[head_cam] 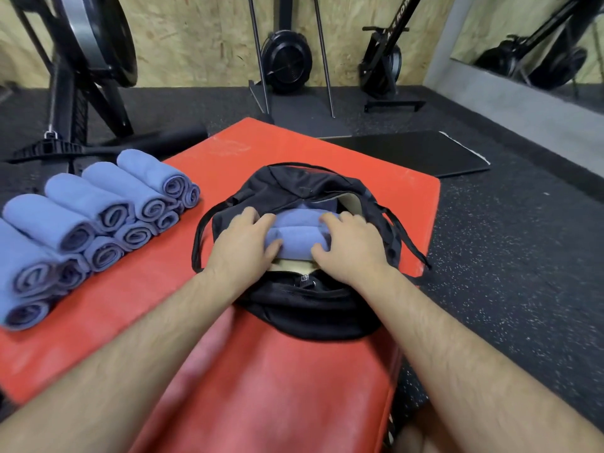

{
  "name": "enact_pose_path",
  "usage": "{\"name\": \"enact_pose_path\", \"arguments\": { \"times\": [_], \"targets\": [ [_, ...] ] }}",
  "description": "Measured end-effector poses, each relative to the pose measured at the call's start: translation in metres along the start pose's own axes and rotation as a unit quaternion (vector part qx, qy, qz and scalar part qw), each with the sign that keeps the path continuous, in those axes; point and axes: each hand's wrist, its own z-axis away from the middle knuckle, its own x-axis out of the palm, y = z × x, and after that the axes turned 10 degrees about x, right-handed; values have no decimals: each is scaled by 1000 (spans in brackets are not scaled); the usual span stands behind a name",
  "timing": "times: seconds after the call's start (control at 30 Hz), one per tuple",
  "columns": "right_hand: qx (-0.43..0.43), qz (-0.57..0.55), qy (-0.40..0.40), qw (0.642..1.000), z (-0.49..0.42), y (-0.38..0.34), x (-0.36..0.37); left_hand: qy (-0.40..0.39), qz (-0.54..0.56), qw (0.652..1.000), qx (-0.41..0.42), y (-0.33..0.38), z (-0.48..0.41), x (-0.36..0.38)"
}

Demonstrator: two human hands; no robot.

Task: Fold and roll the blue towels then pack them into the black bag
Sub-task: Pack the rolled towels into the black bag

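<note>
One bagged towel [299,239] lies clasped between left hand [240,250] and right hand [352,249].

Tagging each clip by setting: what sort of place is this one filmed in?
Most likely a gym. Black fan-wheel machines, probably rowers, stand against the chipboard wall, the floor is speckled rubber, and a red padded mat carries the rolled blue towels and black bag.

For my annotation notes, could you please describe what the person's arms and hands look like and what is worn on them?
The left forearm and right forearm are bare and hairy, no sleeves in view. The left hand and right hand are ungloved; no rings, watch or wristband show.
</note>
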Motion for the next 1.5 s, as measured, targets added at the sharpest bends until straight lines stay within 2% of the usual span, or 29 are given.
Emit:
{"name": "enact_pose_path", "arguments": {
  "times": [0.07, 0.13, 0.17, 0.23, 0.3, 0.37, 0.47, 0.57, 0.63, 0.67, 0.73, 0.83, 0.9, 0.97, 1.03, 1.13, 1.27, 1.5],
  "targets": [
    [-14, 5, 116, 993, -2, 6, -9, 41, -78, 996, 17, -7, 1, -5],
    [15, 13, 197, 980, -7, 17, -17, 50, -127, 990, -34, -12, 5, -10],
    [39, 32, 184, 982, -10, 23, -20, 30, -127, 988, -78, -16, 7, -13],
    [80, 80, 93, 989, -13, 31, -22, -50, -93, 983, -151, -25, 9, -12],
    [92, 86, 37, 991, -17, 37, -20, -107, -55, 981, -154, -32, 9, -13],
    [95, 42, 41, 994, -20, 39, -23, -83, -31, 986, -138, -32, 5, -16],
    [117, -91, 76, 986, -27, 40, -29, 2, -11, 993, -121, -25, -7, -27],
    [107, -198, 106, 969, -29, 36, -36, 109, 98, 986, -78, -12, -22, -44],
    [107, -263, 89, 955, -29, 31, -43, 165, 172, 970, -52, 0, -31, -54],
    [107, -290, 71, 949, -29, 27, -47, 173, 195, 965, -43, 5, -34, -57],
    [102, -322, 22, 941, -28, 20, -49, 138, 223, 964, -48, 10, -36, -56],
    [91, -317, -54, 943, -23, 17, -47, 60, 217, 972, -65, 8, -29, -50],
    [84, -267, -62, 958, -19, 18, -50, 36, 203, 976, -69, 5, -24, -48],
    [90, -170, -10, 981, -11, 14, -56, 35, 178, 981, -75, 0, -19, -47],
    [82, -89, 77, 990, -2, 1, -63, 42, 152, 984, -81, -5, -12, -47],
    [-1, -89, 159, 983, 7, -30, -70, 61, 122, 989, -63, -9, 0, -55],
    [-108, -105, 102, 983, 14, -90, -74, 92, 94, 991, -34, -22, 15, -75],
    [-160, -125, 29, 979, 15, -188, -60, 117, 41, 987, -106, -72, 61, -114]
  ]
}}
